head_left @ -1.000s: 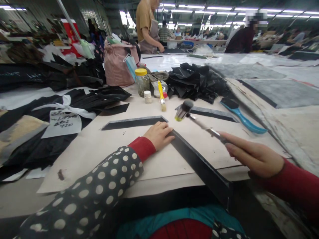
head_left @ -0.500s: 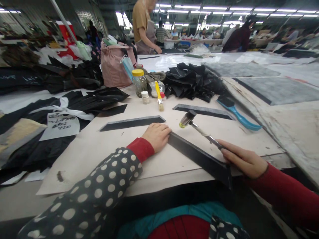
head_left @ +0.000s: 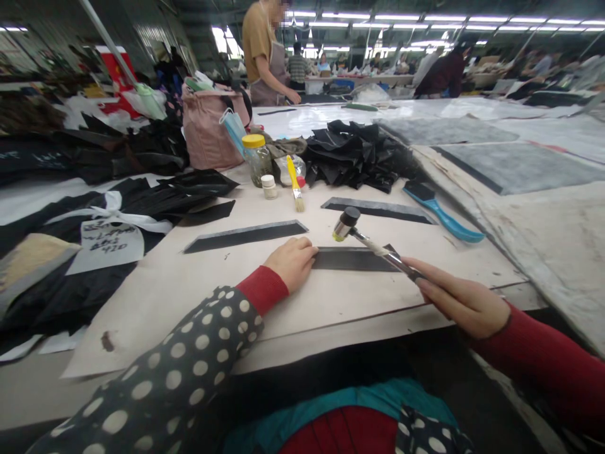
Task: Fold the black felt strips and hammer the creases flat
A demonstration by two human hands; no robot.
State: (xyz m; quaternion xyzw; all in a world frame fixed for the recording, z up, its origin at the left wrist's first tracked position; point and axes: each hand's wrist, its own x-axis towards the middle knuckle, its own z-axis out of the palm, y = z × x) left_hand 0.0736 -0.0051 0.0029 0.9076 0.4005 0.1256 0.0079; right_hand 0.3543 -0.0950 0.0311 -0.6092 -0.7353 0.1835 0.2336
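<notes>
My left hand (head_left: 293, 261) is closed at the left end of a black strip (head_left: 352, 260), its bent fingers resting on the board. That strip lies flat, running out to the right, and its far end is partly behind the hammer. In my right hand (head_left: 466, 301) is a small mallet (head_left: 348, 221) with a metal head, one black face and one yellowish face. The fingers wrap its handle, and the head hangs just above the strip. Two more black strips with grey edges lie beyond: one at left (head_left: 246, 236), another at right (head_left: 378, 209).
A yellow-handled paintbrush (head_left: 293, 183), a yellow-lidded jar (head_left: 256, 161) and a small white bottle (head_left: 269, 187) stand behind. A blue-handled brush (head_left: 451, 221) lies at right. Black pieces (head_left: 354, 154) are heaped at the back, beside a pink bag (head_left: 210, 126). A co-worker (head_left: 265, 57) stands across.
The black strip has swung round: its right end was hanging towards me over the board's near edge and now lies farther away on the board. Both hands keep their holds.
</notes>
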